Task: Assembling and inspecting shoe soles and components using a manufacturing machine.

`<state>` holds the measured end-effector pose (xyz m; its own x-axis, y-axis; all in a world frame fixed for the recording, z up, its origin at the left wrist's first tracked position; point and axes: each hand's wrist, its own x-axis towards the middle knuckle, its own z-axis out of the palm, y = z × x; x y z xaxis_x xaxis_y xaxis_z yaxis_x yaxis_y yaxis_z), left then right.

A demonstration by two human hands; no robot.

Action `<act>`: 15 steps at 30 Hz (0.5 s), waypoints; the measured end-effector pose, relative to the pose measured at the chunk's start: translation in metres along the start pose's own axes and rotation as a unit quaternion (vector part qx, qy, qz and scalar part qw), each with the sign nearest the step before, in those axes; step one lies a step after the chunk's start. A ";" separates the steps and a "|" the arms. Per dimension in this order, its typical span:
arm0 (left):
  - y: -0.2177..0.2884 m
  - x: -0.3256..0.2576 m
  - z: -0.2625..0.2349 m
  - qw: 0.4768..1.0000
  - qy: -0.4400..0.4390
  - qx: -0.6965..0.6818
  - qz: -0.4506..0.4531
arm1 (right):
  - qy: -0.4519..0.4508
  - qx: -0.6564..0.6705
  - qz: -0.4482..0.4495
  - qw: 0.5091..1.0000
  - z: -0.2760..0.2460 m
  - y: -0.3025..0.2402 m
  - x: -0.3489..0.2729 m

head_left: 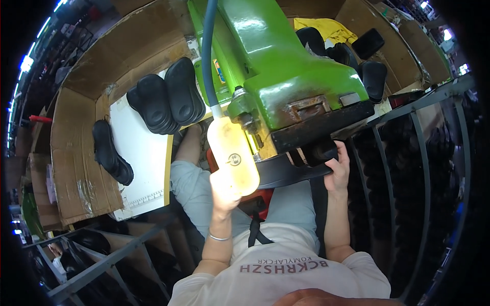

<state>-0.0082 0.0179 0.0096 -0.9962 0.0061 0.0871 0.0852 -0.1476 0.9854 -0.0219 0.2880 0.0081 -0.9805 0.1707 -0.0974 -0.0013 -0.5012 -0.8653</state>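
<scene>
A long black shoe sole (293, 173) lies level under the head of the green machine (306, 76). My right hand (338, 171) grips its right end, with the thumb and fingers around the edge. A bright yellow-white lamp (232, 158) hangs on a blue-grey hose in front of the machine. Behind and below that lamp is my left hand (222, 191), near the sole's left end. The lamp and its glare hide the left fingers, so what they touch cannot be seen.
Stacked black soles (155, 104) lie on a white board (135, 153) at left, walled by cardboard (74, 153). More black soles (372, 79) and a yellow cloth (324, 29) are at back right. Metal rack rails (423, 153) stand at my right, others at lower left.
</scene>
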 end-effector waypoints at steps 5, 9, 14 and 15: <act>0.011 -0.015 -0.040 0.994 0.083 -0.065 -0.037 | 0.003 0.034 0.035 0.999 0.049 0.015 -0.009; -0.008 -0.041 -0.072 0.989 0.066 -0.106 -0.084 | -0.070 -0.020 0.029 0.997 0.064 0.021 -0.006; -0.011 -0.037 -0.071 0.985 -0.108 -0.008 -0.131 | -0.117 -0.077 0.048 0.989 0.084 0.025 0.002; -0.010 -0.029 -0.063 0.979 -0.159 0.047 -0.120 | -0.135 -0.098 0.025 0.986 0.092 0.024 0.004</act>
<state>0.0187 -0.0436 -0.0117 -0.9323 0.3402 -0.1227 -0.1348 -0.0119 0.9908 -0.0436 0.1983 0.0322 -0.9949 -0.0959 -0.0306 0.0603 -0.3252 -0.9437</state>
